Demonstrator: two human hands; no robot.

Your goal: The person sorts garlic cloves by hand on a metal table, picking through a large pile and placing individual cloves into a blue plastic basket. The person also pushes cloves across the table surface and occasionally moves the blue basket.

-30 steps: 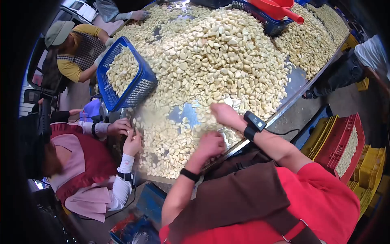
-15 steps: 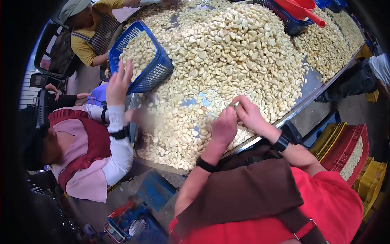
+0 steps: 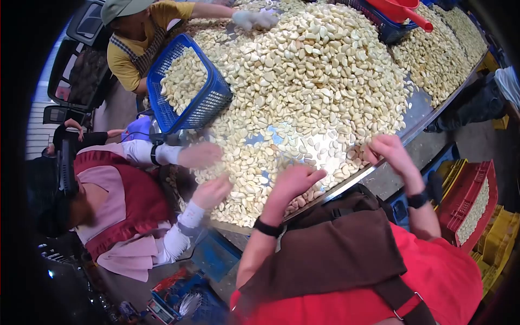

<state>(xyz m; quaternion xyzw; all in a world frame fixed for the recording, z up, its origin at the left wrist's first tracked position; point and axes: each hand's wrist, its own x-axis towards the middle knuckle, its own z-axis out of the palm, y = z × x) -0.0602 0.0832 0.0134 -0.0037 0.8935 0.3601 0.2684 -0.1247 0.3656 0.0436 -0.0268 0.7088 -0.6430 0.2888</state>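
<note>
Pale cream garlic cloves (image 3: 309,70) lie heaped on a metal table (image 3: 420,111), thinning to a loose layer near me. Just above that layer, close to the table's front edge, is my left hand (image 3: 292,187). Its thumb stands out to the right, apart from the blurred fingers, and no clove shows in it. My right hand (image 3: 391,153) is off to the right over the same edge, its fingers curled inward. Whatever those fingers may hold is hidden.
A co-worker in a maroon apron (image 3: 127,189) handles cloves at the left. Another person's gloved hand (image 3: 254,20) reaches over the far side. A blue basket (image 3: 208,100) of cloves stands on the table. Behind my right arm are red (image 3: 452,216) and yellow crates (image 3: 495,238).
My hands, together before, have come apart: the right moved right to the table edge, the left slightly down and left. The co-worker's raised hand came down to the cloves; a gloved hand reached in.
</note>
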